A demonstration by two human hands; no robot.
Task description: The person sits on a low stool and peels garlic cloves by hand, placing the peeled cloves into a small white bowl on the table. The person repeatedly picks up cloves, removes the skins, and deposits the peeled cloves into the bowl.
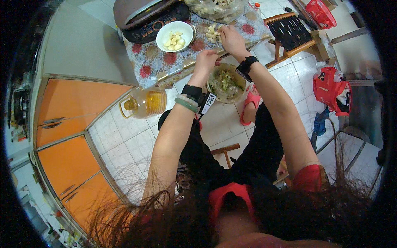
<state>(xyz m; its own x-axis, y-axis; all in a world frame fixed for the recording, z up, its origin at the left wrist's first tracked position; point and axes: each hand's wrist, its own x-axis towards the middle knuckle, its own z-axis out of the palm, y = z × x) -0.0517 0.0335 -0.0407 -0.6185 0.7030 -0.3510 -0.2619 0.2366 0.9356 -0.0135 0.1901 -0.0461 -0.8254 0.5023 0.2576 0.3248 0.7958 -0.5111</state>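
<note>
At the near edge of the table, my left hand [205, 61] has its fingers curled, and whether anything small is between them cannot be seen. My right hand [231, 39] reaches over the tabletop, its fingertips at a small pile of garlic cloves [211, 34]; its grip is unclear. Left of that pile stands a white bowl [159, 37] with several peeled garlic cloves [174, 42] in it. A clear plastic bag [217, 11] of garlic lies behind the pile. Below my hands, a bin [211, 93] on the floor holds green and pale scraps [228, 81].
The table has a flowered cover [155, 66]. An electric cooking appliance [152, 24] sits at its back left. A large oil jug [142, 102] stands on the tiles. On the right are a wooden folding stool [290, 34] and a red bag [328, 90]. Orange cabinets [77, 108] line the left.
</note>
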